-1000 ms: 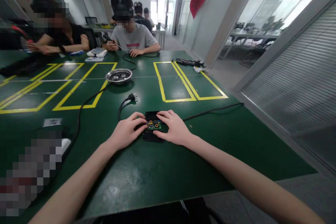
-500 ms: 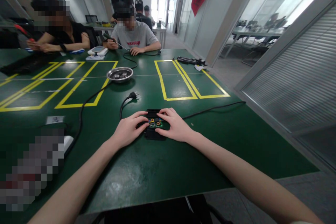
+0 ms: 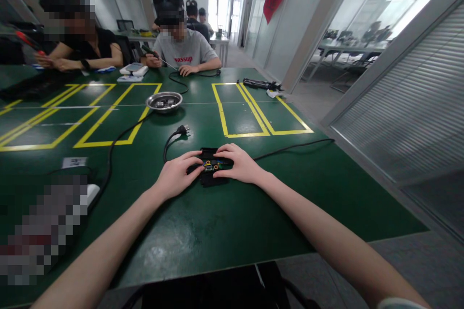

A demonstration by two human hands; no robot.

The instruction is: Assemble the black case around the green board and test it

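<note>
I've got the left hand (image 3: 177, 172) and right hand (image 3: 242, 164) curled at opposite ends of a circuit board (image 3: 211, 166) between black case pieces (image 3: 214, 181) on the bench (image 3: 203, 231), tho from here can't tell if either's gripping.

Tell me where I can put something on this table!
The green table is bare between the forearms, on this side of the open black case, and between the right forearm, black cable and table's right edge. It's crowded around the case: left hand, right hand, plug.
</note>
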